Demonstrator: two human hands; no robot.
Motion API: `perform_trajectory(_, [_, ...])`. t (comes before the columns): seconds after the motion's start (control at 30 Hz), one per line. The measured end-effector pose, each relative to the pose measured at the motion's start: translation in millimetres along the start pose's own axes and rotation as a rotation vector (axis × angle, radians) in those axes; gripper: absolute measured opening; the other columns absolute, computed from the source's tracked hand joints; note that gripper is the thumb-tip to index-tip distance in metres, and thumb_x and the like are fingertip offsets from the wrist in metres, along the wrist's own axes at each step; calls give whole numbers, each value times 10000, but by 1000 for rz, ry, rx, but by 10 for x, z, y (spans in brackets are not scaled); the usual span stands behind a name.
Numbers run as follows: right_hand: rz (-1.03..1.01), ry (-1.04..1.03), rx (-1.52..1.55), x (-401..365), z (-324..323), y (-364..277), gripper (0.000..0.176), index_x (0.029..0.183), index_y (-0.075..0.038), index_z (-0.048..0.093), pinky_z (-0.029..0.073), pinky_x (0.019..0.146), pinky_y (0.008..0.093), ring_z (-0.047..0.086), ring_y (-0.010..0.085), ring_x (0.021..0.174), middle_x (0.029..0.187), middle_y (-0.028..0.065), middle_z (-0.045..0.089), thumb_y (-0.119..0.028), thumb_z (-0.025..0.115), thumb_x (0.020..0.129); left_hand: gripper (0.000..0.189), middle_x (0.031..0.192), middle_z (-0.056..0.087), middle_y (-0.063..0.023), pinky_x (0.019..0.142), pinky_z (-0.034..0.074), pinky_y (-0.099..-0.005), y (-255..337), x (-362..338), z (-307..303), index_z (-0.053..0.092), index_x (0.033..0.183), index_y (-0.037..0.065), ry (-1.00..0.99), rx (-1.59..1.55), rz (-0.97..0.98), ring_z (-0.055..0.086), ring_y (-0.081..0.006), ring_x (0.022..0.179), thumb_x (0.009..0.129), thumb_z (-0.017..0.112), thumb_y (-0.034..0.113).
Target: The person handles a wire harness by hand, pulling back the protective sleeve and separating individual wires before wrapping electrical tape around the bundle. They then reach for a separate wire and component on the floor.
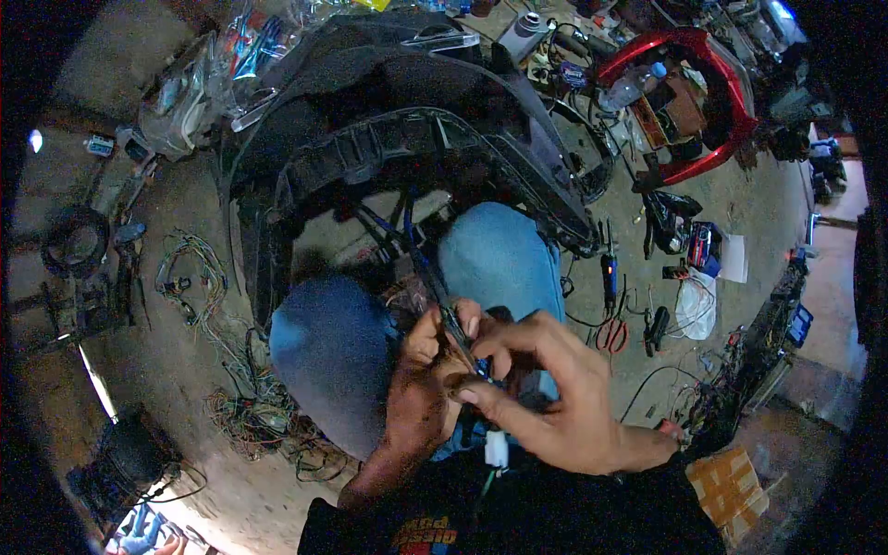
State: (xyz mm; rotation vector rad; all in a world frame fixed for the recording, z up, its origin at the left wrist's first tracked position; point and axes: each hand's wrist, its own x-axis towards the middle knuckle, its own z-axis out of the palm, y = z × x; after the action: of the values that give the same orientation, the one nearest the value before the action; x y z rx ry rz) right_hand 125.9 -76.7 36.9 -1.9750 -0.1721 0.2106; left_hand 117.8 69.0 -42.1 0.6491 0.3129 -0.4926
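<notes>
A dark, taped wire bundle [427, 276] runs from the black plastic body panel [388, 92] down between the knees and into both hands. My left hand [421, 370] is closed around the bundle, its thumb and fingers pressed together near the middle. From the right, my right hand [560, 388] pinches the lower end of the same bundle between thumb and fingers. Some of its fingers are hidden behind the bundle. A white plastic connector [497, 450] with a thin wire hangs just below the hands, near the dark shirt.
Tangled wires [250, 421] and a wire loop [194, 277] lie on the floor at left. At right are red-handled pliers [611, 336], a screwdriver [609, 277], a white plastic bag [696, 305] and a cardboard piece [728, 495]. A red curved trim part [743, 120] stands at upper right.
</notes>
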Motion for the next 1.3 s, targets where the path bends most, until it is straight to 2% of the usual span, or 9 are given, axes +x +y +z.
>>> perform_trajectory(0.17, [-183, 112, -95, -45, 173, -29, 322, 1060, -16, 704, 464, 553, 250, 595, 130, 650, 791, 68, 615, -23, 824, 761, 407, 894, 546, -21, 651, 473, -223, 33, -72, -5, 452, 1062, 88, -116, -309, -76, 605, -118, 784, 787, 729, 205])
perform_trajectory(0.3, [-273, 24, -194, -66, 193, -49, 393, 1145, -27, 662, 538, 644, 317, 628, 218, 737, 893, 75, 603, -111, 790, 783, 291, 873, 467, 10, 611, 492, -232, -69, -59, -131, 428, 1038, 99, -229, -599, -124, 588, -106, 719, 907, 675, 181])
perform_trajectory(0.43, [-346, -42, -260, -73, 213, 2, 389, 1162, -31, 669, 561, 691, 324, 646, 236, 775, 960, 91, 621, -163, 752, 806, 283, 848, 425, 12, 623, 403, -217, -140, -59, -86, 434, 1021, 110, -339, -790, -61, 458, -94, 699, 942, 654, 271])
perform_trajectory(0.57, [-346, -131, -223, 14, 126, 0, 409, 1179, -18, 677, 561, 690, 325, 658, 228, 775, 933, 96, 624, -139, 763, 798, 276, 835, 420, 18, 610, 345, -244, -329, -92, -213, 444, 955, 122, -192, -608, 89, 384, -104, 683, 970, 622, 332])
perform_trajectory(0.7, [-352, -195, -251, 57, 110, -15, 409, 1183, -2, 685, 549, 658, 329, 661, 226, 741, 871, 91, 630, -102, 784, 799, 265, 790, 419, 26, 601, 314, -260, -138, 0, -19, 447, 853, 132, -277, -704, 81, 374, -102, 687, 1015, 543, 320])
perform_trajectory(0.83, [-348, -229, -311, 97, 135, -28, 394, 1179, -13, 688, 551, 652, 336, 653, 232, 727, 865, 80, 613, -119, 774, 810, 311, 732, 409, 26, 597, 312, -265, -174, 15, -148, 443, 790, 130, -272, -872, -102, 382, -97, 688, 1049, 466, 300])
perform_trajectory(1.03, [-434, -192, -362, 85, 182, 43, 382, 1159, -43, 703, 543, 627, 323, 642, 220, 714, 862, 73, 602, -139, 780, 798, 311, 731, 416, 24, 602, 343, -266, -181, 26, -137, 447, 789, 136, -353, -906, -53, 404, -109, 710, 1051, 459, 303])
perform_trajectory(1.13, [-425, -276, -421, 95, 133, -35, 433, 1149, -61, 674, 579, 686, 312, 650, 202, 826, 940, 60, 594, -133, 754, 730, 284, 737, 420, 21, 611, 357, -263, -220, 48, -171, 459, 800, 138, -396, -870, -25, 415, -113, 728, 1040, 486, 286])
perform_trajectory(1.3, [-425, -189, -239, 111, 152, -23, 381, 1138, -40, 684, 570, 648, 308, 643, 194, 742, 917, 70, 621, -96, 761, 770, 307, 734, 412, 24, 601, 385, -299, -363, 10, -190, 461, 836, 134, -408, -1028, -39, 410, -113, 677, 1032, 492, 368])
